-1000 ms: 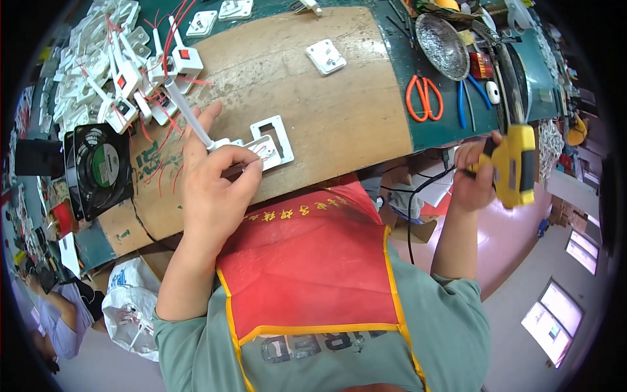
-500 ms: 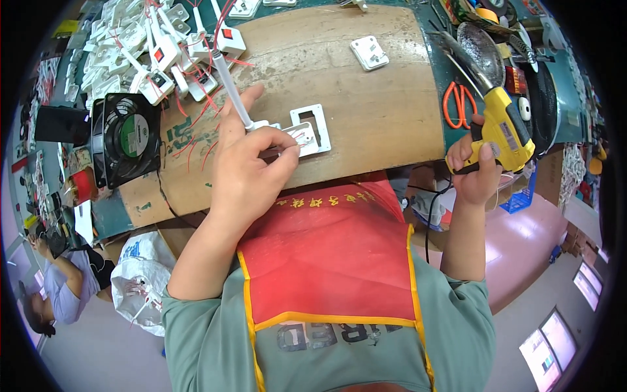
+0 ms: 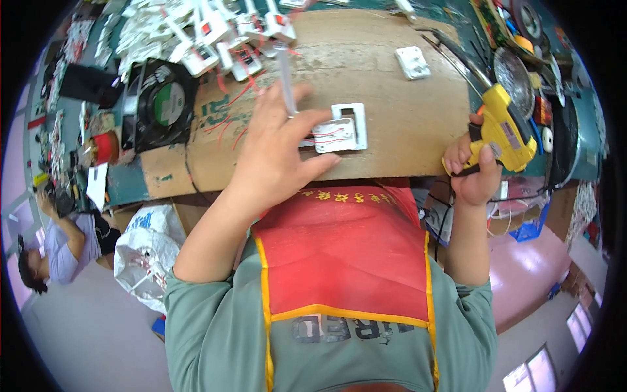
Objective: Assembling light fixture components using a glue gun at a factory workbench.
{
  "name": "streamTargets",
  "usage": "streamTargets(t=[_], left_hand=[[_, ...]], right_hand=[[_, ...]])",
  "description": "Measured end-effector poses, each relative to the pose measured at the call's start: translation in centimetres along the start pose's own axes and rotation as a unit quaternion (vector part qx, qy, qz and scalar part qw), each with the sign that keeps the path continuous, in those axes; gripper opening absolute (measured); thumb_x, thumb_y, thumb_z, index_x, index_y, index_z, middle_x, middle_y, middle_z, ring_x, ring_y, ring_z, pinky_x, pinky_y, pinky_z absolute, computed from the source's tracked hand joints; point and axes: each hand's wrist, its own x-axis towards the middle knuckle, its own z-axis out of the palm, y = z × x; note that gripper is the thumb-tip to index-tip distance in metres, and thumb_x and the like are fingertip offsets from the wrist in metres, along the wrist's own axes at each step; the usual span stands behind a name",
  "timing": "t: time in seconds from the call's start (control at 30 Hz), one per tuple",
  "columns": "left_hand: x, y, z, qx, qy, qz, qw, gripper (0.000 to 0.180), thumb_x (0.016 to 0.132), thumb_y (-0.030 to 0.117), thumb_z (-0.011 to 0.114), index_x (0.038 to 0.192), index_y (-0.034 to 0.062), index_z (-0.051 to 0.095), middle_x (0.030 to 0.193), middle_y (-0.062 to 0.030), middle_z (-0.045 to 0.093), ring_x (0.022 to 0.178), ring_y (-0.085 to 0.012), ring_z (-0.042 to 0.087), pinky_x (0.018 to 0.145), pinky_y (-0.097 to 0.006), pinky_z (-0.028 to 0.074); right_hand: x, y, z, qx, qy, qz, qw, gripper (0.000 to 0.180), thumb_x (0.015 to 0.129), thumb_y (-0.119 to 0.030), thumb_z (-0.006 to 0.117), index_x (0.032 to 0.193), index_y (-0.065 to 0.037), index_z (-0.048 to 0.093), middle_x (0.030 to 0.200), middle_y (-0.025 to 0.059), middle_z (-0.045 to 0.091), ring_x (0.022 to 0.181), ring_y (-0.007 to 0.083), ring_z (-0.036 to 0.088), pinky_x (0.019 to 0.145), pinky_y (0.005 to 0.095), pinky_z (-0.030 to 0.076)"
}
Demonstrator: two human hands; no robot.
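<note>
My left hand [image 3: 277, 140] hovers at the left end of a small white plastic housing [image 3: 335, 136] with red wires across its face. Thumb and index finger are spread apart on either side of it; whether they touch it is unclear. A white tube [image 3: 286, 81] runs up from the housing between my fingers. Under and behind the housing lies a white square frame [image 3: 360, 111] with a cut-out. My right hand [image 3: 475, 166] grips a yellow and black soldering gun [image 3: 506, 130] by its handle, its metal barrel pointing up and left, away from the housing.
Another white plate [image 3: 413, 63] lies toward the back of the brown board [image 3: 385, 91]. Tubed white units [image 3: 202, 59] with red wires are piled at back left, near a black fan [image 3: 163, 103]. A metal dish [image 3: 514, 81] stands at right. Another person [image 3: 62, 238] sits at far left.
The thumb and index finger of my left hand have parted from their pinch on the housing. The whole view has shifted, and my right hand still holds the soldering gun.
</note>
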Motion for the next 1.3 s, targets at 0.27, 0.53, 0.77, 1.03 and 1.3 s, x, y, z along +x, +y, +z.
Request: streamTargets(t=[0.27, 0.53, 0.77, 1.03, 1.3], left_hand=[[-1.2, 0.0, 2.0, 0.019, 0.147, 0.169, 0.974, 0.031, 0.073, 0.018, 0.077, 0.102, 0.0086, 0.068, 0.115, -0.0111, 0.057, 0.125, -0.0331, 0.052, 0.112, -0.050, 0.039], [-7.8, -1.7, -7.7, 0.052, 0.284, -0.067, 0.955, 0.042, 0.070, 0.021, 0.082, 0.108, 0.0118, 0.068, 0.113, -0.0111, 0.061, 0.104, -0.0312, 0.060, 0.090, -0.040, 0.051], [-26.9, -9.4, -15.7, 0.104, 0.424, -0.473, 0.765, 0.054, 0.080, 0.030, 0.082, 0.119, -0.0035, 0.066, 0.117, -0.0153, 0.067, 0.106, -0.0234, 0.062, 0.095, -0.033, 0.047], [-36.1, -9.6, -13.8, -0.072, 0.574, -0.566, 0.587, 0.078, 0.083, 0.021, 0.078, 0.145, -0.0081, 0.040, 0.134, -0.0214, 0.056, 0.119, -0.0285, 0.057, 0.100, -0.037, 0.045], [-17.5, -6.5, -10.8, 0.082, 0.418, -0.253, 0.869, 0.053, 0.089, 0.011, 0.072, 0.137, 0.0000, 0.052, 0.141, -0.0156, 0.053, 0.130, -0.0260, 0.050, 0.109, -0.037, 0.038]], right_hand=[[-0.7, 0.5, -3.3, 0.015, -0.032, -0.007, 0.999, 0.068, 0.092, -0.037, 0.062, 0.142, 0.000, 0.035, 0.075, 0.0036, 0.047, 0.061, 0.0123, 0.046, 0.057, 0.0259, 0.040], [0.3, 0.5, -3.0, 0.009, -0.099, -0.011, 0.995, 0.050, 0.098, -0.039, 0.054, 0.128, 0.000, 0.046, 0.077, 0.0013, 0.046, 0.060, 0.0104, 0.042, 0.059, 0.0259, 0.035], [0.0, 0.2, -3.7, 0.049, -0.108, 0.002, 0.993, 0.059, 0.099, -0.038, 0.054, 0.142, -0.002, 0.037, 0.077, 0.0016, 0.044, 0.061, 0.0104, 0.043, 0.059, 0.0265, 0.037], [0.2, 0.5, -2.3, 0.023, -0.084, -0.006, 0.996, 0.066, 0.091, -0.040, 0.066, 0.138, 0.000, 0.042, 0.073, 0.0025, 0.049, 0.054, 0.0123, 0.044, 0.052, 0.0286, 0.038], [-0.4, 0.1, -1.5, 0.033, -0.044, -0.009, 0.998, 0.064, 0.089, -0.038, 0.067, 0.134, 0.001, 0.044, 0.071, 0.0026, 0.049, 0.052, 0.0128, 0.044, 0.049, 0.0290, 0.038]])
